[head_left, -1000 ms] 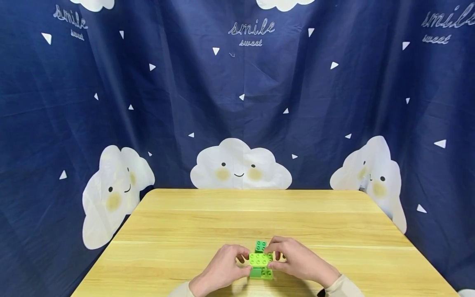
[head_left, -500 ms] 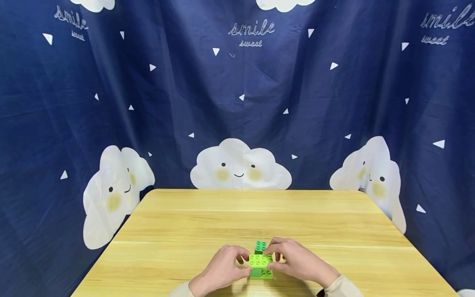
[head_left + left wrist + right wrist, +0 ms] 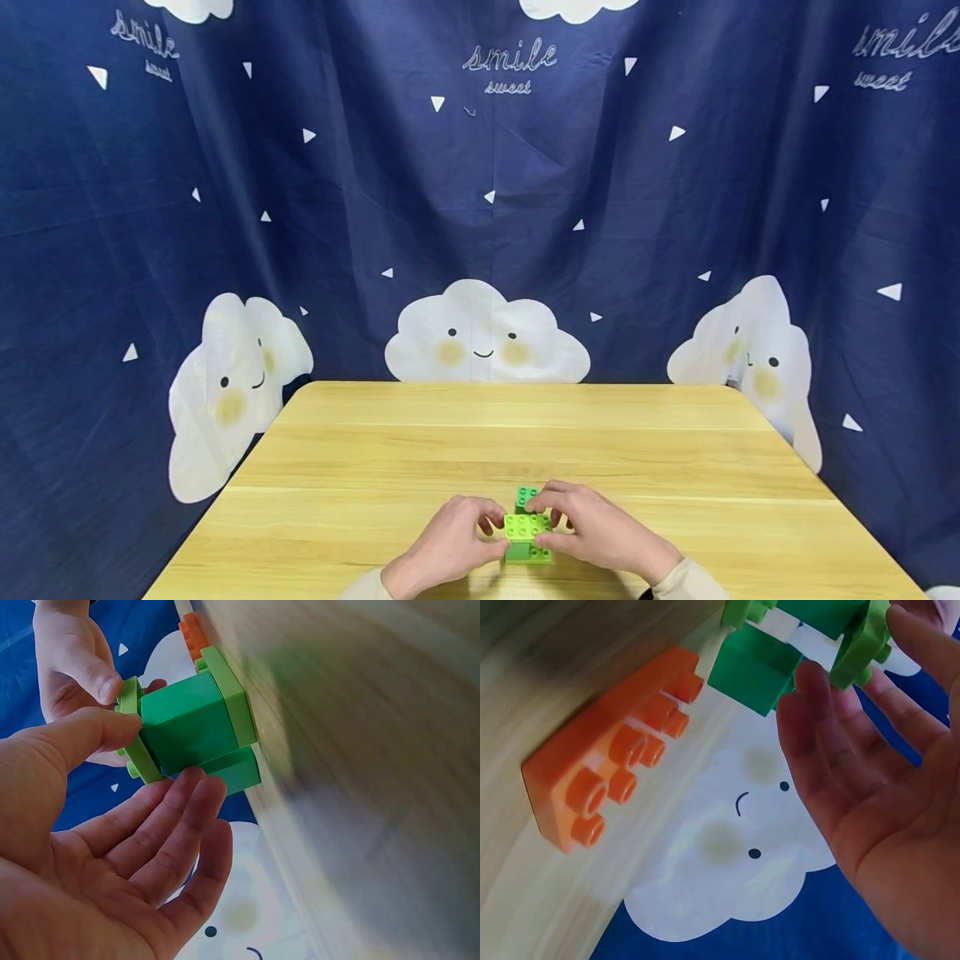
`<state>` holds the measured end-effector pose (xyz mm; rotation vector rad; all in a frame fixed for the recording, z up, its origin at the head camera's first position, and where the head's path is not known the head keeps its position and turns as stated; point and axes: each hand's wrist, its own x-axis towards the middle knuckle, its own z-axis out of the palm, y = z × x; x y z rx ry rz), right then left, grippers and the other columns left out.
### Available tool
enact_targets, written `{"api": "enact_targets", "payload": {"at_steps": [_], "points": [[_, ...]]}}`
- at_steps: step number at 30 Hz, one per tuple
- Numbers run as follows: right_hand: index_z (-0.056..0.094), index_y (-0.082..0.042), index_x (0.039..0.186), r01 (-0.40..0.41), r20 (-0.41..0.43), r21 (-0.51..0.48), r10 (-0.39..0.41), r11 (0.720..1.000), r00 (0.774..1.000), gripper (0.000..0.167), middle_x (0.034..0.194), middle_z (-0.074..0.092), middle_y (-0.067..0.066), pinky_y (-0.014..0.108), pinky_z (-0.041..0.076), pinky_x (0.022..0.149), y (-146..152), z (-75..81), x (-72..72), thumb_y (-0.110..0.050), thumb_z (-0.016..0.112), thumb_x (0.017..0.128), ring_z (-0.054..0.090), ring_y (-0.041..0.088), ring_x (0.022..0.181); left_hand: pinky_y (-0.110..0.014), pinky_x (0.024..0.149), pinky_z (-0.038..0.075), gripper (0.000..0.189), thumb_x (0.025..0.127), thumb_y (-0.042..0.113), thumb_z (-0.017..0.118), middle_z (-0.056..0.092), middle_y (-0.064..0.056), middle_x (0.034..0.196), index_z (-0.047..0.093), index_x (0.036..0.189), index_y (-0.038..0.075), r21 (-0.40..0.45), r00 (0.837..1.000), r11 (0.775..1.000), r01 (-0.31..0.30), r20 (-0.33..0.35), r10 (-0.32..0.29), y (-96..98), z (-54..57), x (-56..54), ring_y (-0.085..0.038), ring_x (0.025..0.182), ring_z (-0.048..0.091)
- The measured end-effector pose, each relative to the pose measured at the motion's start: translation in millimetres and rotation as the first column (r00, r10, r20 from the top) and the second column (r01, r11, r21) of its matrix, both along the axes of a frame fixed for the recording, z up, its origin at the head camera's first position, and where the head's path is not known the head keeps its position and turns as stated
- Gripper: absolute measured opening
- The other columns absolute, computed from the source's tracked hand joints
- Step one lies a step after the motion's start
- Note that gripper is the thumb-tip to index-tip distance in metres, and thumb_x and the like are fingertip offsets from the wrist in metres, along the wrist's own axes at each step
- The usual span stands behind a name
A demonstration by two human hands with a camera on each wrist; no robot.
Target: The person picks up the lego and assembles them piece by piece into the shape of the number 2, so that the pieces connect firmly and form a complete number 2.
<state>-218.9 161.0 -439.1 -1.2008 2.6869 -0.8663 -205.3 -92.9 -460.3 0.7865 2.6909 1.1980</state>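
Presumably in hand: the lime top brick [image 3: 521, 527] is being fitted, or squared up, on the green block [image 3: 191, 724] beneath it; whether it is fully seated cannot be told.
Grip at the left end: the lime top brick is pinched by the left hand [image 3: 456, 540], with the thumb set on the near side and the fingers on the far side.
Grip at the right end: the same brick is held by the right hand [image 3: 596, 523], between thumb and fingers.
Underneath: the green block is carried by a lime base brick [image 3: 234, 697], which is rested on the tabletop [image 3: 375, 467]; bare studs are left to the block's right.
Just beyond: a smaller green brick [image 3: 526, 495] is stood with its studs up.
Also on the tabletop: an orange brick [image 3: 619, 742] is shown, studs up, in the right wrist view.
Next move: even downward pressure seems called for, with both ends held level, before either grip is loosened.
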Motion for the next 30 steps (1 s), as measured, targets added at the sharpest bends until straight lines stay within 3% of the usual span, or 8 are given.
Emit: {"api": "enact_targets", "payload": {"at_steps": [13, 30], "points": [[0.072, -0.021, 0.124, -0.015, -0.047, 0.002, 0.015, 1.000, 0.999, 0.030, 0.113, 0.067, -0.009, 0.019, 0.053, 0.068, -2.2, -2.0, 1.8, -0.037, 0.067, 0.099, 0.057, -0.005, 0.084, -0.021, 0.069, 0.052, 0.033, 0.089, 0.028, 0.079, 0.072, 0.010, 0.097, 0.072, 0.116, 0.010, 0.025, 0.999, 0.999, 0.029, 0.022, -0.029, -0.9, 1.0, -1.2, -0.001, 0.081, 0.062], [0.071, -0.024, 0.124, -0.008, -0.023, 0.007, 0.008, 1.000, 1.000, 0.029, 0.112, 0.066, -0.011, 0.018, 0.052, 0.068, -2.8, -0.7, 2.2, -0.037, 0.068, 0.099, 0.056, -0.005, 0.083, -0.020, 0.067, 0.050, 0.022, 0.090, 0.024, 0.079, 0.071, 0.013, 0.096, 0.077, 0.110, 0.013, 0.060, 1.000, 0.998, 0.015, 0.014, -0.016, -0.1, 2.5, 1.5, 0.001, 0.080, 0.061]]}}
